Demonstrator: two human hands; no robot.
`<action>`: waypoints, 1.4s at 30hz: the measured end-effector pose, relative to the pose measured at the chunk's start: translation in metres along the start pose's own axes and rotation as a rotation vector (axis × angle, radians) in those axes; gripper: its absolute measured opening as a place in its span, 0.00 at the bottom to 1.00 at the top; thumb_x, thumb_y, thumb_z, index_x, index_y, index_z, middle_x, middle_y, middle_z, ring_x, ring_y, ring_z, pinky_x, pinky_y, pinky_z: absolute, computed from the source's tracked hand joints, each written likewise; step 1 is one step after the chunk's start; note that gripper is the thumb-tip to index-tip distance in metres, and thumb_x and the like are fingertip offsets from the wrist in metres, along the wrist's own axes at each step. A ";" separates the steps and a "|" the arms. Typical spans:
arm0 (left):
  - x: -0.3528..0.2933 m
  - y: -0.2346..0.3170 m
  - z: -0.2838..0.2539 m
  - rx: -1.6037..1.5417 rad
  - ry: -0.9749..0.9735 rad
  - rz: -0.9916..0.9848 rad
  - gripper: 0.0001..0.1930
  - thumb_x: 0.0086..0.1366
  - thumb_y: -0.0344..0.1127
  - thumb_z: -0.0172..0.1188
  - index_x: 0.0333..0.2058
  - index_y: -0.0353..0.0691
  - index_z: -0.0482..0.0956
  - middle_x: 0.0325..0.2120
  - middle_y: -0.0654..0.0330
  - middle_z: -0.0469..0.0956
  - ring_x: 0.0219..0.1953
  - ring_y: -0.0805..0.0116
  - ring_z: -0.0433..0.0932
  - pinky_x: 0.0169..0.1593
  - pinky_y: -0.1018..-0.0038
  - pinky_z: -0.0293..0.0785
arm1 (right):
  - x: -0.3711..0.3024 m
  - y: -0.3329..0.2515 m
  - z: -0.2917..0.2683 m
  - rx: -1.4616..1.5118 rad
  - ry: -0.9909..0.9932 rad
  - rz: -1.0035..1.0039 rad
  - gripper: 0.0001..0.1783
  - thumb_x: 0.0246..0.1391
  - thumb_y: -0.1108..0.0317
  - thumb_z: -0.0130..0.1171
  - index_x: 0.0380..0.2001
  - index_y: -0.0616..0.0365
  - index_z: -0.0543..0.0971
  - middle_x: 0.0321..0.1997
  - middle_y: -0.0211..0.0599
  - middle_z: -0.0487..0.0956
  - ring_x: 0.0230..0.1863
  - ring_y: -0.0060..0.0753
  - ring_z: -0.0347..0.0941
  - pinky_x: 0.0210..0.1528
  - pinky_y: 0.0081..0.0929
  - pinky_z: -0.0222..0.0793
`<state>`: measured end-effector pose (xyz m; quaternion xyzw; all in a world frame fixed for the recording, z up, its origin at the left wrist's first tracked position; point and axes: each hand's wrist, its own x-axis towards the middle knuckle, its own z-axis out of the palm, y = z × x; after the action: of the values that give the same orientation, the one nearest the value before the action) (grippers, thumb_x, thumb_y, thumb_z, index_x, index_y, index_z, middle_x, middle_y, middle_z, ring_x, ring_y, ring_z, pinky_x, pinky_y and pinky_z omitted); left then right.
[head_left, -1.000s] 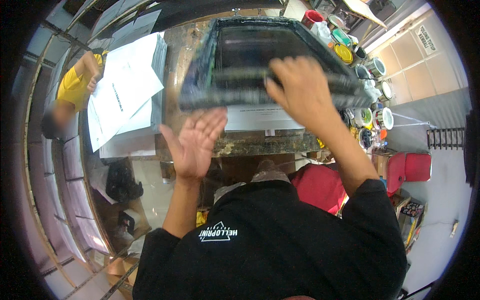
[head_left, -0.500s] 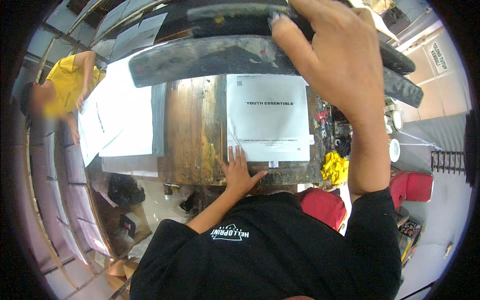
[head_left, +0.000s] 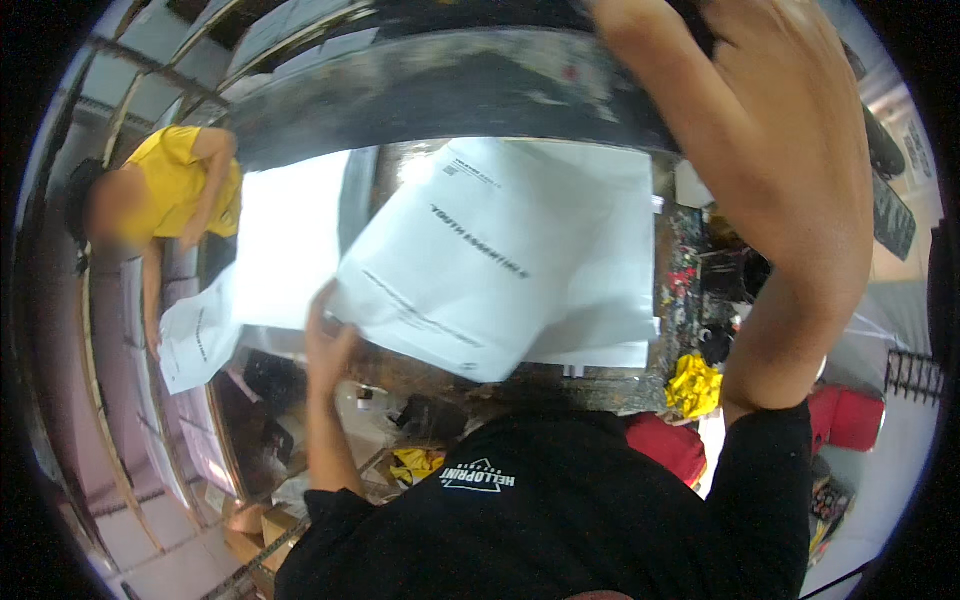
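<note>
My left hand [head_left: 332,345] pinches the lower left corner of a white printed sheet [head_left: 440,260], which tilts and bends above the table. Beneath it and to its right lies another white sheet [head_left: 615,250], its face blank where it shows. My right hand [head_left: 765,120] is raised at the upper right, its fingers closed on a dark, ink-stained screen-printing frame [head_left: 450,90] lifted over the far side of the table. The picture's upper edge cuts off part of those fingers.
A stack of white sheets [head_left: 290,240] lies left of my left hand. Beyond it, a person in a yellow shirt [head_left: 170,175] handles a printed sheet [head_left: 200,340]. A crumpled yellow cloth [head_left: 693,386] sits at the table's right front corner, near a red seat [head_left: 665,445].
My left hand has gone from resting at the sheet's lower edge to holding its corner, drawing it leftward and off a blank sheet. The right hand appears higher and larger, still on the frame.
</note>
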<state>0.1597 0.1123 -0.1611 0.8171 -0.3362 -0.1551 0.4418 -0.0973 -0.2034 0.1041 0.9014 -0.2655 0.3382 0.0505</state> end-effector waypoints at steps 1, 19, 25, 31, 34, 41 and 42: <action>0.013 -0.014 -0.034 -0.015 -0.022 -0.047 0.36 0.52 0.19 0.52 0.65 0.36 0.69 0.49 0.56 0.79 0.38 0.79 0.74 0.40 0.78 0.74 | -0.004 -0.003 0.002 -0.020 0.006 0.008 0.21 0.58 0.52 0.56 0.33 0.63 0.79 0.30 0.51 0.78 0.33 0.52 0.74 0.44 0.43 0.64; 0.074 -0.004 -0.042 0.143 -0.214 0.098 0.28 0.68 0.45 0.65 0.60 0.31 0.75 0.57 0.48 0.79 0.59 0.60 0.77 0.62 0.65 0.72 | -0.097 -0.024 0.012 -0.154 0.063 0.041 0.29 0.59 0.47 0.58 0.54 0.59 0.78 0.37 0.52 0.82 0.41 0.55 0.76 0.51 0.45 0.66; -0.141 0.082 0.055 -1.584 -0.544 -0.375 0.62 0.62 0.78 0.51 0.73 0.29 0.37 0.72 0.36 0.47 0.75 0.40 0.47 0.75 0.52 0.52 | -0.218 -0.048 0.045 0.002 -0.526 -0.100 0.27 0.58 0.46 0.62 0.53 0.53 0.79 0.39 0.48 0.80 0.44 0.52 0.75 0.49 0.49 0.68; -0.169 -0.035 0.132 -1.263 -0.506 -0.880 0.68 0.58 0.86 0.41 0.71 0.23 0.34 0.70 0.30 0.46 0.73 0.38 0.53 0.73 0.53 0.56 | -0.396 -0.046 0.146 0.220 -0.777 0.106 0.23 0.57 0.47 0.63 0.49 0.48 0.82 0.45 0.39 0.79 0.47 0.46 0.76 0.48 0.44 0.74; -0.163 -0.070 0.156 -1.156 -0.536 -0.957 0.71 0.56 0.88 0.39 0.72 0.25 0.28 0.72 0.31 0.40 0.74 0.36 0.50 0.73 0.52 0.55 | -0.435 -0.057 0.173 0.197 -0.650 0.083 0.28 0.50 0.51 0.70 0.53 0.49 0.79 0.46 0.37 0.79 0.47 0.46 0.76 0.49 0.44 0.74; -0.160 -0.051 0.160 -0.989 -0.414 -1.101 0.64 0.59 0.87 0.36 0.75 0.36 0.37 0.73 0.39 0.51 0.74 0.41 0.52 0.72 0.51 0.54 | -0.327 0.022 0.278 0.101 -0.513 0.009 0.34 0.41 0.58 0.75 0.54 0.53 0.78 0.46 0.38 0.78 0.47 0.46 0.74 0.47 0.43 0.74; -0.161 -0.047 0.160 -0.974 -0.372 -1.129 0.64 0.59 0.87 0.36 0.75 0.36 0.37 0.72 0.39 0.51 0.74 0.41 0.53 0.72 0.51 0.55 | -0.300 0.041 0.303 0.092 -0.463 -0.005 0.34 0.41 0.57 0.75 0.53 0.53 0.78 0.45 0.37 0.77 0.46 0.46 0.74 0.46 0.43 0.74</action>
<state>-0.0262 0.1419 -0.2968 0.5384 0.1695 -0.6228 0.5418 -0.1302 -0.1869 -0.3226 0.9569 -0.2522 0.1341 -0.0522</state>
